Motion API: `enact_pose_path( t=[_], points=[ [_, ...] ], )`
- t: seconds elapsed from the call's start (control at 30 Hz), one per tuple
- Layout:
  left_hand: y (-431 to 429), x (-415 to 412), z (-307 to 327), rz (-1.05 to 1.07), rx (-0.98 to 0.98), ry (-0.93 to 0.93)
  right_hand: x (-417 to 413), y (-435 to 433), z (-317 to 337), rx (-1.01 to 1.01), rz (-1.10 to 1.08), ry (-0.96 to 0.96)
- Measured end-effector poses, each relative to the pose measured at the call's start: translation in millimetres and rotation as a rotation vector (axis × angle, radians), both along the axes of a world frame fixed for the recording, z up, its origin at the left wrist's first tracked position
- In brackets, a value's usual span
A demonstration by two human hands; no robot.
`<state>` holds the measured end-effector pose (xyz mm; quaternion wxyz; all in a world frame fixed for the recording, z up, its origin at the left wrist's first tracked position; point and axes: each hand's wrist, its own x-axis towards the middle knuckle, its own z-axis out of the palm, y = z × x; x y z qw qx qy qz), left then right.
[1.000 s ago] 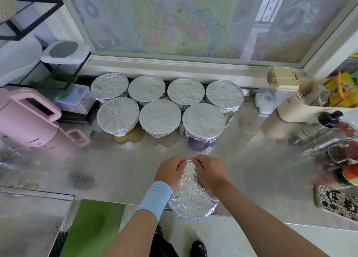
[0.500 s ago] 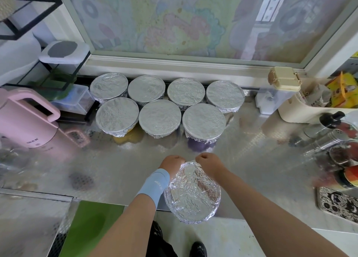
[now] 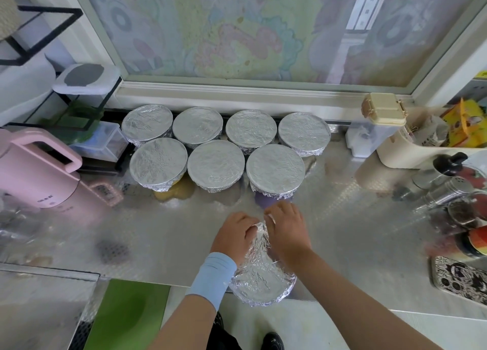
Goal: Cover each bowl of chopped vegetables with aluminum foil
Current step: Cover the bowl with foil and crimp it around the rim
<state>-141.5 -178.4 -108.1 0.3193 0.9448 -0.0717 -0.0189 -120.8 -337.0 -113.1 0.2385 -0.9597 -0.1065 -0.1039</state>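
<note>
Head view: bowl [image 3: 263, 298] at counter's [image 3: 171, 233] near edge, foil [image 3: 259, 273] over it. Left hand [image 3: 234, 235] and right hand [image 3: 286, 231] side by side at far rim, fingers curled, pinching foil. Bowl lies nearward of both; neither hand closer.

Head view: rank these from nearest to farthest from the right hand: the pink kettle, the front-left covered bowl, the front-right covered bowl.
Measured from the right hand, which pinches the foil:
1. front-right covered bowl, just beyond the hand.
2. front-left covered bowl, farther back and to the left.
3. pink kettle, at the far left of the counter.
</note>
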Motion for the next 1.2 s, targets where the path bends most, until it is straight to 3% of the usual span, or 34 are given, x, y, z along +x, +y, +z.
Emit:
enact_pose_path(
  t=[0.1,0.23,0.5,0.63,0.8,1.0,1.2],
  points=[
    [-5.0,-3.4,-8.4,0.026,0.080,-0.154,-14.4,2.2,-5.4,-0.125,0.153,-0.139],
    [-12.0,-8.6,-9.7,0.067,0.133,-0.216,-23.8,6.5,-10.2,-0.023,0.103,-0.089],
    [-16.6,-17.6,-1.7,0.224,0.169,-0.147,-5.1,5.5,-9.3,-0.018,0.249,-0.069],
    [-18.5,-19.4,4.1,0.410,0.122,-0.069,1.0,7.1,-1.9,-0.061,0.125,-0.054],
    [-22.2,-18.8,3.5,0.119,0.100,-0.139,-9.8,0.6,-10.2,0.012,0.030,-0.033],
    [-22.4,-11.4,2.4,0.176,-0.002,-0.098,-4.8,1.3,-15.5,0.039,0.069,-0.034],
    [-16.7,-2.7,1.6,0.190,0.026,-0.053,-4.2,-0.3,-14.9,0.041,0.077,-0.057]
  ],
)
